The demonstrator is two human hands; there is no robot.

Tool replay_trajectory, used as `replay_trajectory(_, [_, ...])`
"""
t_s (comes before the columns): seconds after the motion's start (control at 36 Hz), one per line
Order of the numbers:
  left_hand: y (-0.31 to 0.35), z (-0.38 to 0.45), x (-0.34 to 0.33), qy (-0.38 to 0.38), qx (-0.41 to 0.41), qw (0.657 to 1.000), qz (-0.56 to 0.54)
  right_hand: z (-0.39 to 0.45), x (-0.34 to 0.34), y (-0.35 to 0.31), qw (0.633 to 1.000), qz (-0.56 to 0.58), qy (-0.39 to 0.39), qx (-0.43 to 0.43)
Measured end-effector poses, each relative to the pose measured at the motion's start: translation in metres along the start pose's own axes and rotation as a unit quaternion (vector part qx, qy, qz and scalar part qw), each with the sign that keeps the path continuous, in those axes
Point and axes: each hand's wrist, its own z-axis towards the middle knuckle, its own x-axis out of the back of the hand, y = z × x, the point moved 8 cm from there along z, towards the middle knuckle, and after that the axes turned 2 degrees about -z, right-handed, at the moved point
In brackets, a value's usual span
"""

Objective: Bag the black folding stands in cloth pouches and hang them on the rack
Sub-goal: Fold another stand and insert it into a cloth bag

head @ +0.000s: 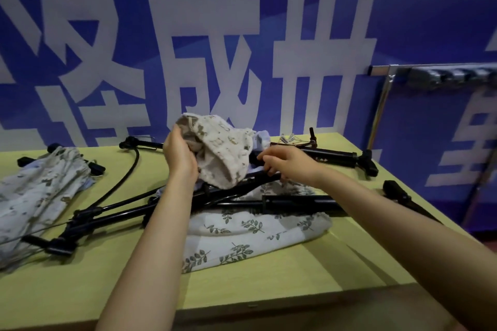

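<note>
— What have your hands got right now?

— My left hand (179, 154) is curled round the beige patterned pouch (219, 153), lifting its bunched cloth above the pile. My right hand (279, 164) is down on a black folding stand (236, 188), fingers bent round its tube just beside the pouch, so that grip is closed on the stand.

— And where does that stand lie?

— Across the middle of the yellow-green desk (282, 271), slanting from my right hand down to the left, one end running under the raised pouch. A second stand (333, 155) lies farther back toward the wall, and a third (301, 203) lies nearer me, on top of a white pouch printed with leaf sprigs (250, 236).

— Anything else on the desk?

— At the left, another light patterned pouch (35, 196) lies spread out, with black ends poking from its far side. A thin black cable (126, 179) curves between it and the pile. One more black piece (403, 196) sits near the right edge.

— The rack?

— The metal rack (387, 88) stands at the right against the blue wall with large white characters (215, 48). Its top bar carries a row of hooks, too blurred to count.
</note>
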Motion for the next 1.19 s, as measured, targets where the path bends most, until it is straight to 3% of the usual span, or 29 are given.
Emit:
replay_trajectory(0.11, [0.007,0.004,0.02,0.047,-0.047,0.995,0.072,0.001,-0.011,-0.006,0.999,-0.034,-0.013,0.0])
replay_trajectory(0.31, [-0.011,0.009,0.024,-0.023,0.014,0.986,0.163,-0.008,-0.024,-0.004,0.984,-0.175,-0.025,0.037])
replay_trajectory(0.42, [0.002,0.003,0.02,-0.012,-0.04,0.98,0.194,-0.015,-0.019,-0.007,0.966,-0.239,0.004,0.093])
replay_trajectory(0.5, [0.016,-0.005,0.013,-0.005,-0.103,0.966,0.238,-0.021,-0.01,0.001,0.971,-0.219,0.042,0.085])
replay_trajectory(0.64, [0.038,-0.019,-0.004,0.021,-0.277,0.844,0.459,-0.033,-0.016,0.02,0.965,-0.26,-0.016,0.029])
replay_trajectory(0.78, [0.045,-0.062,-0.039,-0.077,-0.441,0.781,0.435,-0.044,-0.02,0.026,0.926,-0.371,-0.053,0.04])
replay_trajectory(0.86, [0.03,-0.086,-0.061,-0.219,-0.436,0.738,0.466,-0.047,-0.025,0.023,0.894,-0.439,-0.063,0.057])
replay_trajectory(0.94, [0.009,-0.104,-0.053,-0.302,-0.439,0.652,0.539,-0.048,-0.025,0.02,0.88,-0.467,-0.043,0.073])
replay_trajectory(1.0, [-0.001,-0.105,-0.034,-0.319,-0.443,0.6,0.585,-0.05,-0.021,0.019,0.888,-0.452,-0.027,0.086])
replay_trajectory(1.11, [0.003,-0.091,0.015,-0.31,-0.411,0.577,0.634,-0.055,-0.019,0.013,0.898,-0.425,-0.017,0.112])
replay_trajectory(1.19, [0.009,-0.088,0.041,-0.291,-0.395,0.528,0.693,-0.057,-0.015,0.006,0.897,-0.426,-0.01,0.12])
